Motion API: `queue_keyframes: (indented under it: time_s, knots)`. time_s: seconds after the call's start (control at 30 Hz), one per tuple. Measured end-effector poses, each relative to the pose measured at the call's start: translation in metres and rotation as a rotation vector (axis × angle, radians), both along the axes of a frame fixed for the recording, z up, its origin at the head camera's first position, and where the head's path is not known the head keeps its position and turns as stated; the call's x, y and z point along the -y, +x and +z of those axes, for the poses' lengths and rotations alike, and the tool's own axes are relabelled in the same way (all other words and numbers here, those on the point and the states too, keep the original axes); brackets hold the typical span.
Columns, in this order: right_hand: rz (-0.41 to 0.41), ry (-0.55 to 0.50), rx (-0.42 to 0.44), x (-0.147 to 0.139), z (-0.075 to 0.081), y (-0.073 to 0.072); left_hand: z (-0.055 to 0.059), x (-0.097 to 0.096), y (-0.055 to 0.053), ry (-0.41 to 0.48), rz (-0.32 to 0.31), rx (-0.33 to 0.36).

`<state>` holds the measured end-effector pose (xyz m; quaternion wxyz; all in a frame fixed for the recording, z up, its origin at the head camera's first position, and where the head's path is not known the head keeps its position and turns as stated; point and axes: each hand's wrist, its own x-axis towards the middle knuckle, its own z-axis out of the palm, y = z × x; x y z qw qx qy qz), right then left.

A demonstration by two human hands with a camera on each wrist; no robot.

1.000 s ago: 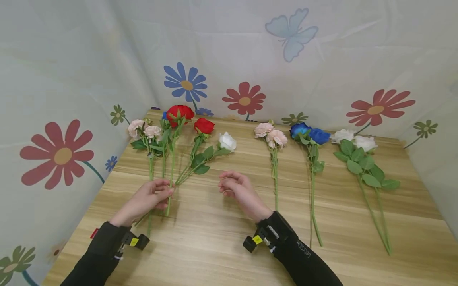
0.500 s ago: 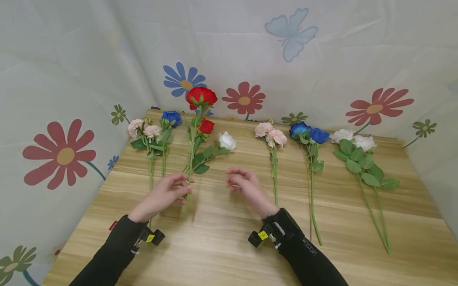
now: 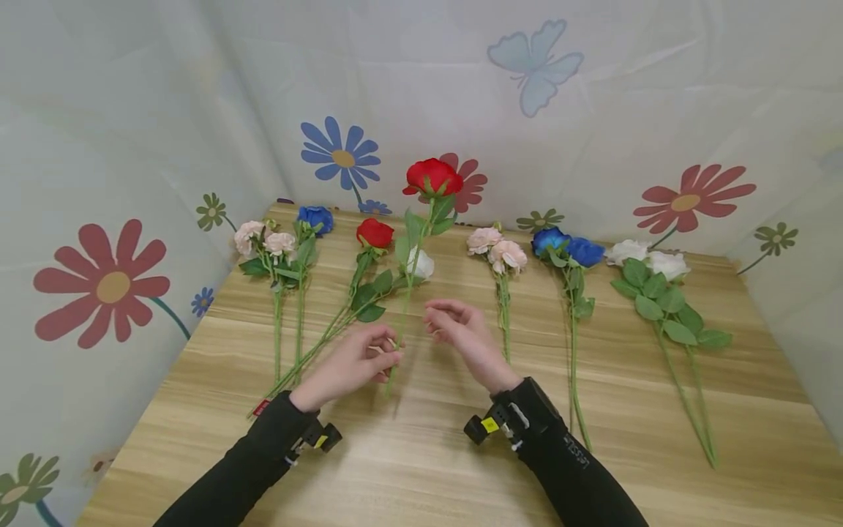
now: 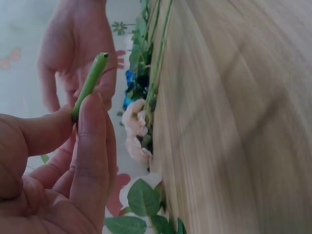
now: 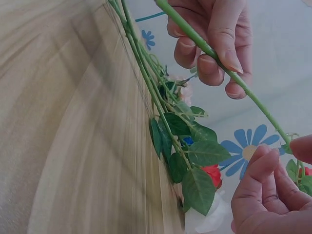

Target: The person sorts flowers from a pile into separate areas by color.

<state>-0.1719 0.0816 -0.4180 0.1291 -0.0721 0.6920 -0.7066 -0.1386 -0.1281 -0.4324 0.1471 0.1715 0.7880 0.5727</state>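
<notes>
In the head view my left hand [image 3: 352, 366] pinches the green stem of a red rose [image 3: 433, 178] between thumb and fingers. The rose stands nearly upright above the table, its bloom raised before the backdrop. The stem's cut end [image 4: 90, 85] juts from the fingertips in the left wrist view. Just right of that stem is my right hand [image 3: 467, 340], fingers loosely curled with nothing in them. In the head view a gap separates it from the stem. Another red rose [image 3: 375, 233] and a white rose [image 3: 421, 264] lie behind the left hand, their stems crossing leftward.
Pink flowers [image 3: 279, 244] and a blue rose [image 3: 315, 219] lie at the left of the wooden table [image 3: 421, 468]. To the right lie more pink flowers [image 3: 508, 255], blue roses [image 3: 585, 251] and white roses [image 3: 669, 265]. A printed cloth backdrop [image 3: 421, 88] rises behind the table.
My left hand has carried the red rose rightward from among the left-hand flowers and raised it more upright. My right hand has shifted slightly to the right.
</notes>
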Motion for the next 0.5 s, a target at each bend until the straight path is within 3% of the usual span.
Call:
queue_keyframes:
  time_s: [0.2, 0.5]
  knots:
    - [-0.007, 0.021, -0.027, -0.001, -0.002, -0.004, -0.005, -0.015, 0.002, -0.012, -0.010, -0.033]
    - [-0.002, 0.041, -0.034, 0.003, -0.002, -0.004, -0.007, -0.025, 0.004, -0.138, -0.051, -0.120]
